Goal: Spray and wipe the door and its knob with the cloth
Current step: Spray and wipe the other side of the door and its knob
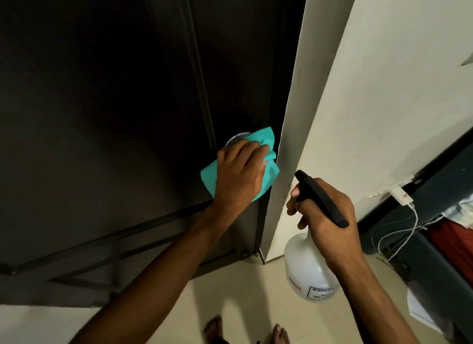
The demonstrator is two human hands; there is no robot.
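Door, dark brown, fills the left and far part of the view, with its round metal knob near its right edge, partly covered by a teal cloth. Left hand presses the cloth against the knob, fingers laid over it. Right hand, nearer and to the right beside the white door frame, grips the black trigger head of a white spray bottle.

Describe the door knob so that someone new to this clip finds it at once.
Start at the dark door and follow its right edge beside the pale wall. The left hand presses a teal cloth there; the knob is the silvery round rim at the cloth's upper left.
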